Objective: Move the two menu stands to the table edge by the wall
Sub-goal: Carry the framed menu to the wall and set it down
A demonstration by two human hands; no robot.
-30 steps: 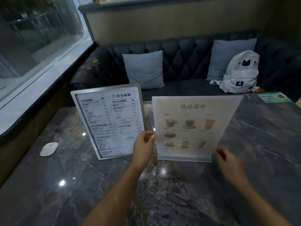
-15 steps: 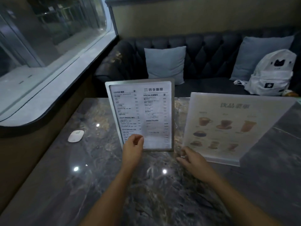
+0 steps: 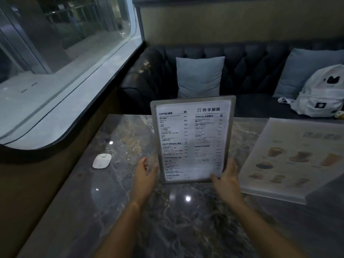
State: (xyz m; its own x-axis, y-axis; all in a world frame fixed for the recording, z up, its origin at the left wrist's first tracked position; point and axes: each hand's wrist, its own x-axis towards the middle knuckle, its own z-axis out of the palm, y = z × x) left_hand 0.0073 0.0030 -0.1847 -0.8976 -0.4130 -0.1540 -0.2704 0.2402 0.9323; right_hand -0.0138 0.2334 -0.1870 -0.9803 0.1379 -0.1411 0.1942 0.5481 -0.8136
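A metal-framed text menu stand (image 3: 191,140) stands upright in the middle of the dark marble table (image 3: 186,220). My right hand (image 3: 226,180) grips its lower right corner, thumb on the front. At the stand's lower left edge is my left hand (image 3: 146,175), fingers apart, fingertips at the frame and thumb clear of it. The clear picture menu stand (image 3: 294,159) with drink photos sits to the right, with neither hand on it.
A small white device (image 3: 102,161) lies on the table near the left edge, below the window ledge (image 3: 61,116). Behind the table is a dark sofa (image 3: 247,71) with two grey cushions (image 3: 200,77) and a white backpack (image 3: 322,92).
My right hand left the picture menu stand and took the text stand's lower right corner. My left hand shifted from the stand's bottom to its left edge. The view has turned left.
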